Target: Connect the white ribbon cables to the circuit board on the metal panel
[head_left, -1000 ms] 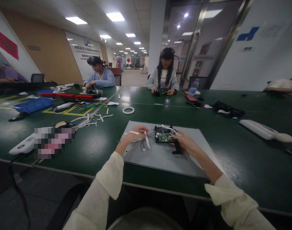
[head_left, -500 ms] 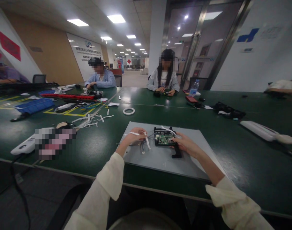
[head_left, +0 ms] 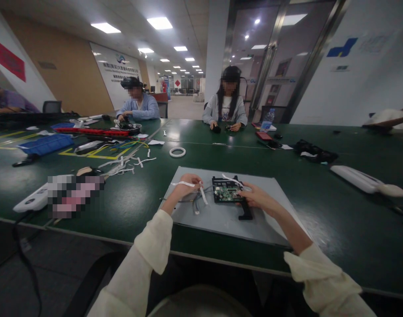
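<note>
My left hand (head_left: 185,187) is closed with its fingertips pinched on a white strip (head_left: 204,196), likely tape, that hangs down. Another white strip (head_left: 181,183) lies across the back of this hand. My right hand (head_left: 260,198) grips the right side of a black bracket (head_left: 245,211) carrying a green circuit board (head_left: 226,193). A further pale strip (head_left: 230,179) runs over the bracket's top edge. Grey cables (head_left: 196,206) lie between my left hand and the board. All of this is over a grey flat panel (head_left: 217,224) on the table.
A white ring (head_left: 177,152) lies beyond the panel. To the left are loose white strips (head_left: 122,165), a white power strip (head_left: 32,200) and a blue tray (head_left: 46,144). A white elongated device (head_left: 353,179) lies at the right. Two people sit across the green table (head_left: 148,193).
My hands keep nearly the same pose. The bracket's lower leg has shifted slightly right. Across the table, one person's hand has moved down onto a black object.
</note>
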`<state>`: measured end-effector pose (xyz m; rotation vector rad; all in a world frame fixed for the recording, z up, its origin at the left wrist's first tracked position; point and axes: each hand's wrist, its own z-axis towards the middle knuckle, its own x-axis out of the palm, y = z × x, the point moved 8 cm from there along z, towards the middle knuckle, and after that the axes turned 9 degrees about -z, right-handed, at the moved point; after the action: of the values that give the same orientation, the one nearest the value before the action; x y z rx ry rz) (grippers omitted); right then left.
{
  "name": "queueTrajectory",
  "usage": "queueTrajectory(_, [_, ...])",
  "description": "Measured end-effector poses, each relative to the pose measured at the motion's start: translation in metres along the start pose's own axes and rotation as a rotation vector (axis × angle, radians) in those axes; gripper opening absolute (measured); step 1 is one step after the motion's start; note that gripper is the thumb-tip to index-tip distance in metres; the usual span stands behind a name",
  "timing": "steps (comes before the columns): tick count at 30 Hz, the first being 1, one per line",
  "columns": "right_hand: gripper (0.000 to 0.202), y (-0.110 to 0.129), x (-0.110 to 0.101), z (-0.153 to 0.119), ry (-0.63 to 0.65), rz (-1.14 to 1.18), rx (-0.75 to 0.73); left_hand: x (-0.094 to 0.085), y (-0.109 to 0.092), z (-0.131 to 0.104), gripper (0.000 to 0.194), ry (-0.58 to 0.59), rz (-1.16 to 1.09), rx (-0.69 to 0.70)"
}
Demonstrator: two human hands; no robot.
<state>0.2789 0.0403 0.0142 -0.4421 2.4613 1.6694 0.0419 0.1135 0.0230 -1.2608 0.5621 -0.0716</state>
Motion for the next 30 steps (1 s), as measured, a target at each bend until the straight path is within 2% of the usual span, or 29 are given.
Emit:
queueTrajectory(12, [0.07,-0.003,-0.012,0.004,-0.153,-0.277,0.002,0.003,-0.016,-0.001,0.022,-0.046,0.317,0.043])
queueTrajectory(17, [0.066,-0.001,-0.02,0.003,-0.241,-0.405,-0.021,0.006,-0.021,-0.001,0.022,-0.023,0.443,0.086])
queueTrajectory(30, [0.053,0.001,-0.022,0.003,-0.282,-0.509,-0.051,0.018,-0.03,-0.004,0.019,0.037,0.62,0.14])
